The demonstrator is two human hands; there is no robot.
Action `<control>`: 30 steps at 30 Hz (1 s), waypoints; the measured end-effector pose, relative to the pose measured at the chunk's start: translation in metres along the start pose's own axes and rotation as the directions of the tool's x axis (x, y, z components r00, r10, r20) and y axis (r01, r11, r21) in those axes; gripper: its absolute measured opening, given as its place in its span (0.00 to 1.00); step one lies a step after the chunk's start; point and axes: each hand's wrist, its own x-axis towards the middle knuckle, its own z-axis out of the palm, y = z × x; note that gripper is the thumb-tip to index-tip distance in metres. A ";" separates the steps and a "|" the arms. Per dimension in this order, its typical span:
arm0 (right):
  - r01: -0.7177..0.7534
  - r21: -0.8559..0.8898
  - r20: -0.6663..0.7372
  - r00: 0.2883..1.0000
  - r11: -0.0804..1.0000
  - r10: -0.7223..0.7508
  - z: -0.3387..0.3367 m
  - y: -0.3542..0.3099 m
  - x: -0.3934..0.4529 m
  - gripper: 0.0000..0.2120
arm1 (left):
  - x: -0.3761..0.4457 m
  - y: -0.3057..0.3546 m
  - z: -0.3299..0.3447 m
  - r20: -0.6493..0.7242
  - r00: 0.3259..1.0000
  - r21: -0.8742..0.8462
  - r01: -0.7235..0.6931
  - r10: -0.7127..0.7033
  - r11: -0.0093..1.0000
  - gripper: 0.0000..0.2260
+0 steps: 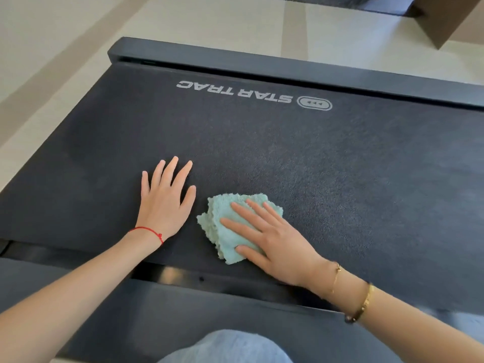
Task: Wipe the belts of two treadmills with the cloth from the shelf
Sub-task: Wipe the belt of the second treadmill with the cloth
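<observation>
A dark treadmill belt (327,163) with a white STAR TRAC logo fills the middle of the head view. A folded light-green cloth (225,218) lies on the belt near its close edge. My right hand (272,239) presses flat on the cloth with straight fingers spread over it. My left hand (163,200) rests flat on the bare belt just left of the cloth, fingers spread, holding nothing.
The treadmill's dark side rails run along the far edge (288,64) and the near edge (183,310). Pale tiled floor (65,48) lies beyond. A brown box-like object (450,19) stands at the top right. My knee in blue jeans (230,347) is at the bottom.
</observation>
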 end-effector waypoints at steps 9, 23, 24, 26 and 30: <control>-0.055 -0.011 -0.044 0.998 0.998 0.055 0.011 -0.030 0.036 0.24 | -0.025 -0.051 -0.016 -0.025 0.996 0.005 0.089 -0.089 0.996 0.24; -0.177 -0.046 -0.052 0.983 0.983 0.174 0.003 0.000 0.082 0.27 | -0.031 -0.072 -0.020 -0.079 0.988 0.019 0.137 -0.135 0.990 0.24; -0.123 -0.043 -0.043 0.992 0.992 0.121 0.005 -0.009 0.075 0.26 | -0.031 -0.071 -0.020 -0.079 0.987 0.022 0.142 -0.140 0.990 0.23; 0.000 -0.034 -0.015 1.000 0.999 -0.001 0.011 -0.032 0.059 0.25 | -0.031 -0.070 -0.019 -0.085 0.987 0.028 0.142 -0.139 0.990 0.24; 0.118 -0.010 0.000 0.993 0.993 -0.118 0.015 -0.047 0.042 0.24 | -0.031 -0.071 -0.019 -0.083 0.987 0.043 0.141 -0.137 0.989 0.24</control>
